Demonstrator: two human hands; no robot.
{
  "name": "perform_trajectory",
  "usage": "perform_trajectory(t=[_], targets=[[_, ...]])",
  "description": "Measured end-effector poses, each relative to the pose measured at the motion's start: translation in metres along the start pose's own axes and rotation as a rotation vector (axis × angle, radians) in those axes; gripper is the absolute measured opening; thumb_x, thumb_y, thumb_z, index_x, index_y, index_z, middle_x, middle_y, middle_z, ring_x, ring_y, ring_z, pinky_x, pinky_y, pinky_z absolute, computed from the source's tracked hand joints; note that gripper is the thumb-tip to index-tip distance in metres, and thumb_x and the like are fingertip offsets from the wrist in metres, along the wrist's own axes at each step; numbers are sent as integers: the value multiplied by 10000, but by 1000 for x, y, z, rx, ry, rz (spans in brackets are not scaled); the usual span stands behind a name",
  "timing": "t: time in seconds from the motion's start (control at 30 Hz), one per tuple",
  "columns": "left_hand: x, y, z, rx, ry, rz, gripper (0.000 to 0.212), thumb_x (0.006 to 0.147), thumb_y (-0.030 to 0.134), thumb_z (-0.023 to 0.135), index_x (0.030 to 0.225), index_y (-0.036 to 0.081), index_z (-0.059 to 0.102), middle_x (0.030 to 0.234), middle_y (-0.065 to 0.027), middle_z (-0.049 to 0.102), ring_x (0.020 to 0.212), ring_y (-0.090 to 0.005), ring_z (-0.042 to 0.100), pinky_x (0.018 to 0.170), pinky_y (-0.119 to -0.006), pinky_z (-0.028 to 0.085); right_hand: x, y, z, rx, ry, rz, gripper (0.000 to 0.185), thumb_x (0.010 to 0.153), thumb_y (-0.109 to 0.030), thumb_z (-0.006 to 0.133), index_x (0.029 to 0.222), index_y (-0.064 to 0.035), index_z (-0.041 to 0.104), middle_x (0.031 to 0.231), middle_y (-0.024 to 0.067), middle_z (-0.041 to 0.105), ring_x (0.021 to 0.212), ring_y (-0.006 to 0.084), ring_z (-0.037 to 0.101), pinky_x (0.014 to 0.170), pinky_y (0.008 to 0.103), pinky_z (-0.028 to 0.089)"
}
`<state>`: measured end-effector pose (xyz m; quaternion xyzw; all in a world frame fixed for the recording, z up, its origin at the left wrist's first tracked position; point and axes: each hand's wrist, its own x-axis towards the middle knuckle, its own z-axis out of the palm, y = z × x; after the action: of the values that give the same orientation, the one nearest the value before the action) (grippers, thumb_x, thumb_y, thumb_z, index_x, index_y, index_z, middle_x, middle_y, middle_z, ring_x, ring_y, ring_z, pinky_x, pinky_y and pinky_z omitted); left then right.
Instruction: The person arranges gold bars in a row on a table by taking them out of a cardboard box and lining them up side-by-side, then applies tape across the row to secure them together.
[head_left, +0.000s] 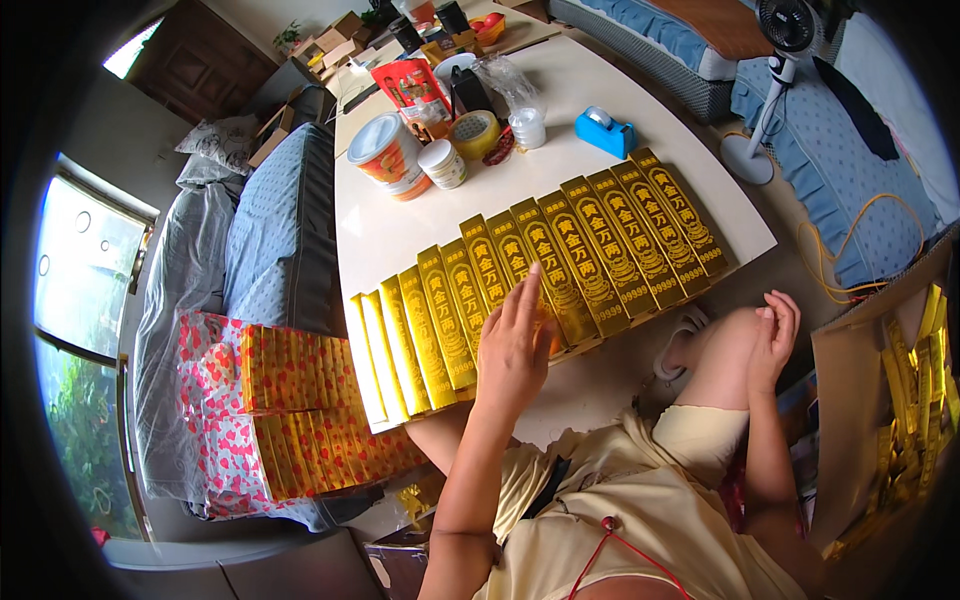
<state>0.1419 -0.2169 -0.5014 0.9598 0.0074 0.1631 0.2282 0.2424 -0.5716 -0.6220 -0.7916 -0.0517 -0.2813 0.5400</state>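
Long, narrow golden boxes (577, 259) bearing printed characters stand side by side in a slanting row along the near edge of a white table (720, 195). Over the middle of the row is my left hand (516, 337), its fingers extended and slightly bent; something orange shows beside its fingers, and whether it holds this is unclear. My right hand (776, 334) rests by my bent knee, right of the table, fingers loosely curled, with nothing visible in it. The undersides of both hands' fingers are partly hidden.
On the table stand a blue tape dispenser (606, 133), a tape roll (475, 135), a white-lidded tub (388, 156) and a small jar (442, 164). Heart-patterned bags of golden packs (300, 367) lie at left. A cardboard box (847, 420) with golden strips stands at right, below a fan (784, 82).
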Motion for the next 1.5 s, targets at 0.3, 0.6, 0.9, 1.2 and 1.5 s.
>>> perform_trajectory(t=[0.3,0.6,0.9,1.2,1.5], targets=[[29,25,2,406,-228,321,727,905,438,591,1534,221,300,1458,-48,493,858,-220,590,887,-347,428,1,-6,3,-1,17,38,186,996,-113,510,1105,-1,611,1230,116,536,932,191,591,806,310,539],[50,28,11,305,-252,435,651,937,445,540,1512,202,357,1215,-47,647,850,-226,585,855,-355,399,2,-5,0,34,23,13,187,990,-135,535,1107,-8,605,1226,109,519,935,177,581,801,291,534],[84,50,39,392,-243,573,594,935,512,502,1444,207,469,825,-65,550,752,-220,558,768,-366,383,2,-9,0,64,15,31,189,991,-126,535,1118,-4,604,1238,105,507,978,167,564,820,279,532],[98,58,50,329,-243,567,511,906,515,547,1294,187,606,878,-56,569,844,-221,570,784,-375,403,6,-9,-1,49,50,1,165,981,-90,526,1090,3,609,1210,122,534,884,174,580,777,295,524],[91,46,34,105,-310,488,472,953,456,525,1295,140,600,982,-104,602,971,-283,570,885,-398,417,3,-3,7,140,-111,164,193,972,-89,543,1148,-37,604,1073,52,602,839,115,571,773,240,469]])
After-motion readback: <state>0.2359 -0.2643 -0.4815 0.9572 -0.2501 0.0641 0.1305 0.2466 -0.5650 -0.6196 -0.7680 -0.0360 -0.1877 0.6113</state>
